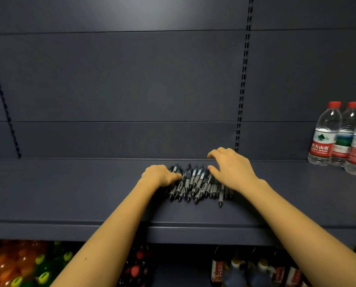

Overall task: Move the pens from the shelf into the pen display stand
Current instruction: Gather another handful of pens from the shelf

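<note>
The left hand [160,175] is curled at the 9 o'clock edge of the heaped pens [195,183], with its thumb laid on them; whether any are enclosed cannot be told. The right hand [234,170] is arched loosely over their 3 o'clock side, with nothing grasped. The pens are heaped mid-shelf [69,189] (water bottles [326,135] are stood well apart, at 3 o'clock).

Dark grey back panels [121,79], slotted upright [243,79], water bottles [326,137] right, colourful drinks [17,264] below
</note>
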`<move>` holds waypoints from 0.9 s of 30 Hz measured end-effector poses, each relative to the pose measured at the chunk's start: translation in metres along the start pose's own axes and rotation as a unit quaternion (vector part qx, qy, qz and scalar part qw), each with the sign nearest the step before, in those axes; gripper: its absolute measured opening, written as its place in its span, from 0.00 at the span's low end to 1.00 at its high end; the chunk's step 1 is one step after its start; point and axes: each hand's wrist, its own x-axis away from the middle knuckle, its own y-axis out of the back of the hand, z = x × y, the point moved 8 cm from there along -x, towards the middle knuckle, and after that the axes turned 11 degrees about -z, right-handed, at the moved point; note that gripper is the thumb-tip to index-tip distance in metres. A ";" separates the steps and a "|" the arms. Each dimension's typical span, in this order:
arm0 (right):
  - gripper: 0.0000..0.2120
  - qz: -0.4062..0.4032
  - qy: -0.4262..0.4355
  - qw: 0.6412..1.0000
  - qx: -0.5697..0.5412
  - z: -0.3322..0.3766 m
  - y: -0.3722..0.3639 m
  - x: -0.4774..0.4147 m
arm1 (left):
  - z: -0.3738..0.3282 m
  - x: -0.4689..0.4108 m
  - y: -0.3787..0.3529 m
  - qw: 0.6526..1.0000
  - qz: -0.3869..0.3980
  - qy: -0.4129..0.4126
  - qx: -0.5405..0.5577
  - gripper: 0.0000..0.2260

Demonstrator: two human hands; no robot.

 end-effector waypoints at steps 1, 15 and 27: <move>0.18 0.001 0.000 1.000 0.001 -0.002 0.000 -0.001 | 0.000 -0.002 -0.001 1.000 0.009 0.008 0.016 0.27; 0.17 0.008 0.017 1.000 -0.009 0.001 -0.010 -0.016 | 0.011 -0.019 -0.001 0.991 0.025 0.077 0.108 0.28; 0.16 0.020 0.019 1.000 -0.012 0.002 -0.017 -0.023 | 0.018 -0.023 -0.001 0.990 -0.080 0.079 0.090 0.16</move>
